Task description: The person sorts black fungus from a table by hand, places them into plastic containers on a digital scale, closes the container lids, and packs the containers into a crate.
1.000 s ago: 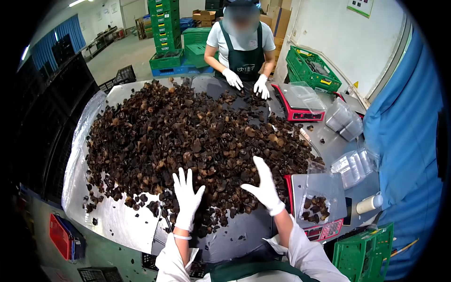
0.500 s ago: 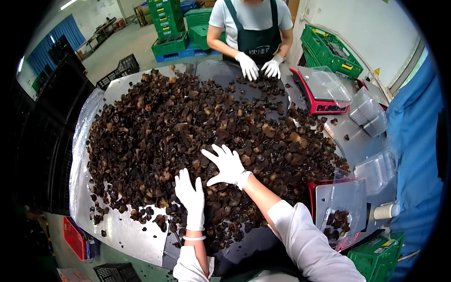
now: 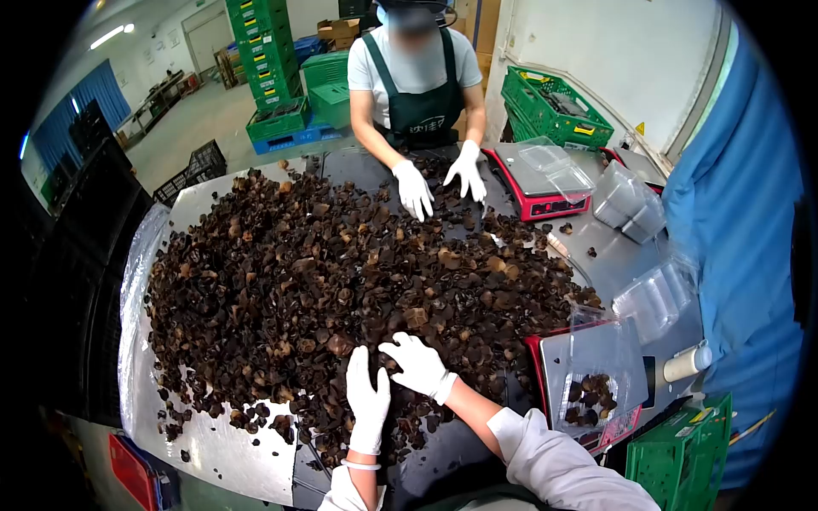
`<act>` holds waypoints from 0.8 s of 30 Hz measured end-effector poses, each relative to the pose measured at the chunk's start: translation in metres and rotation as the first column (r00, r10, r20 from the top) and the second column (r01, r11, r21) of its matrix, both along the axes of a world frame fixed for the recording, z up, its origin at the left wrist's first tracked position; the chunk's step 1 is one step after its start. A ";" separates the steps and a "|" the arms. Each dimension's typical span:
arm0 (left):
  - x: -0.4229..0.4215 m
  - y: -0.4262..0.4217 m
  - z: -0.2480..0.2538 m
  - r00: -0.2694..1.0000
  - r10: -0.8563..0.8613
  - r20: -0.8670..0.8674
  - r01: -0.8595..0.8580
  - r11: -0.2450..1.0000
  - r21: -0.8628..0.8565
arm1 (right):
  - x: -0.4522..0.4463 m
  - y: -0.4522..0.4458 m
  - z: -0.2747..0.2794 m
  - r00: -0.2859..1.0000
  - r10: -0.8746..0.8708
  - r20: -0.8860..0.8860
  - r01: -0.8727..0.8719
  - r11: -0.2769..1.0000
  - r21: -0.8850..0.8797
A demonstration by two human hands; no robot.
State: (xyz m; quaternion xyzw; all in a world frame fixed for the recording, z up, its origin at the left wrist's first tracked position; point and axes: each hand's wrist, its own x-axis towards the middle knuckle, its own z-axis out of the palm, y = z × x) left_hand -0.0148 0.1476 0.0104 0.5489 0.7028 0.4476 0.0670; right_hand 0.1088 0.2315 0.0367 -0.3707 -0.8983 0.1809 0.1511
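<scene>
At lower center, your left hand (image 3: 369, 407) is wide at the thumb; your right hand (image 3: 417, 368) curls slightly over the dark pile (image 3: 281, 281) spreading across mid-frame. Whether the right grips any, I cannot tell.

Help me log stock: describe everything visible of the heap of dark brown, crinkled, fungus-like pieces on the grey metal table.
The heap is loose, uneven and leathery-looking, dark brown with some tan. It spreads over the table, sparse and scattered at its edges. The person's white-gloved left hand and right hand appear to touch its near side.
</scene>
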 end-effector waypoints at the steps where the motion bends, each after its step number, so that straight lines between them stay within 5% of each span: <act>1: 0.004 -0.003 -0.001 1.000 -0.023 -0.014 0.023 1.000 -0.007 | 0.007 -0.008 -0.001 0.999 -0.014 -0.048 0.017 0.998 0.054; 7: 0.051 -0.023 0.014 0.971 -0.229 -0.065 0.231 0.973 0.010 | 0.063 -0.048 -0.006 0.994 -0.074 -0.078 0.087 0.981 0.172; 13: 0.082 -0.078 -0.013 0.914 -0.396 -0.086 0.392 0.918 -0.062 | 0.126 -0.108 -0.018 0.990 -0.122 -0.076 0.128 0.988 0.081; 16: 0.087 -0.109 -0.015 0.835 -0.519 -0.184 0.510 0.855 -0.094 | 0.154 -0.149 -0.029 0.996 -0.089 -0.003 0.089 0.996 0.022; 19: 0.088 -0.141 -0.009 0.707 -0.636 -0.308 0.600 0.771 -0.215 | 0.173 -0.188 -0.030 0.991 -0.070 -0.112 0.070 0.998 -0.001; 24: 0.077 -0.189 -0.014 0.633 -0.727 -0.264 0.694 0.685 -0.221 | 0.196 -0.227 -0.026 0.996 -0.089 0.002 0.089 0.996 -0.014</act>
